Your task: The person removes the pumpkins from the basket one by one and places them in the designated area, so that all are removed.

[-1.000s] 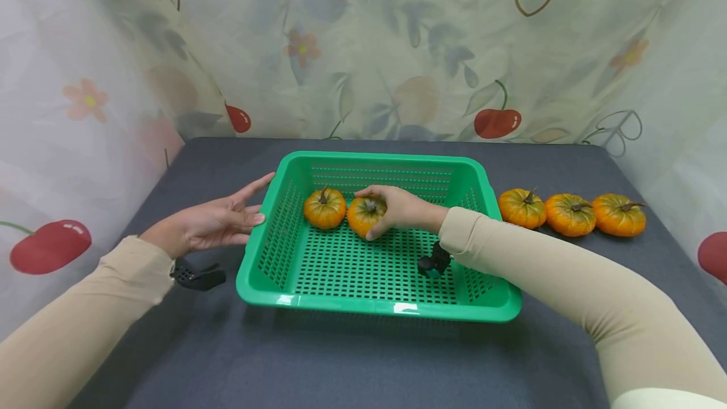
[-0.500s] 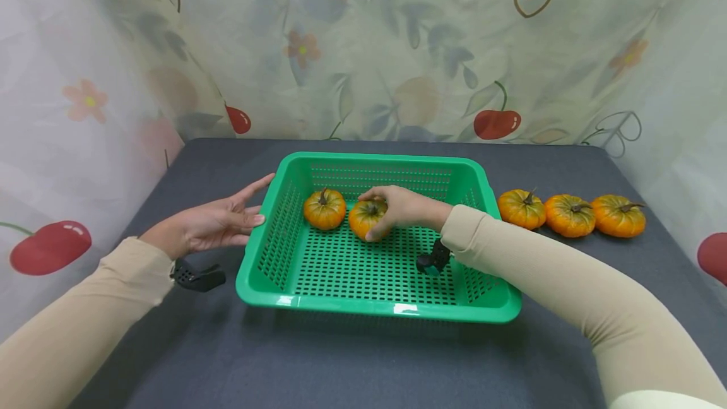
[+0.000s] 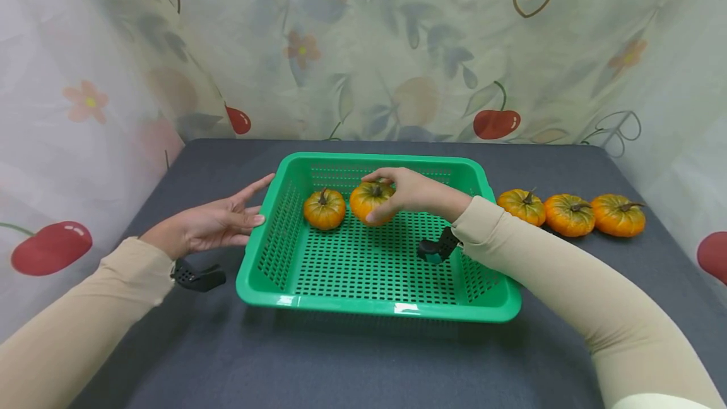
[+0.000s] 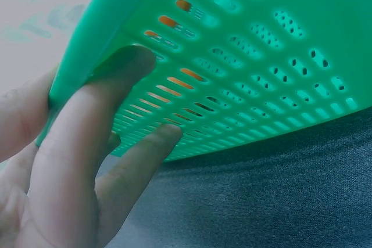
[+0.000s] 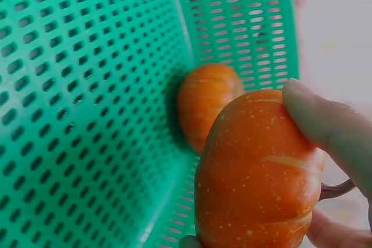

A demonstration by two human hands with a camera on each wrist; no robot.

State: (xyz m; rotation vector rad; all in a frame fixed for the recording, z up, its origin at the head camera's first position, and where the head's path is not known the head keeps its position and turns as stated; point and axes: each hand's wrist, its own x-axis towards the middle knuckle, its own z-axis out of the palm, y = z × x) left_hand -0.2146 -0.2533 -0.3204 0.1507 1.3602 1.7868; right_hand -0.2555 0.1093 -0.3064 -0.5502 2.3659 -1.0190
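Observation:
A small orange pumpkin (image 3: 369,201) with greenish ribs is held up off the floor of the green plastic basket (image 3: 375,314). My right hand (image 3: 417,193) grips it from its right side, thumb in front and fingers behind. Its smooth speckled underside shows close up in the right wrist view. Another pumpkin (image 3: 324,209) sits in the basket just left of it. At the basket's left end, my left hand (image 3: 218,219) touches the rim and outer wall with fairly straight fingers (image 4: 131,161); the left wrist view shows fingertips against the slotted wall.
Three more pumpkins (image 3: 570,214) stand in a row on the dark cloth-covered table (image 3: 363,365), right of the basket. The right forearm (image 3: 545,257) passes over the basket's right rim. A printed curtain (image 3: 369,49) encloses the back and sides.
My right hand has lifted the pumpkin upward and slightly to the right from beside the other pumpkin. The left hand and basket have stayed in place.

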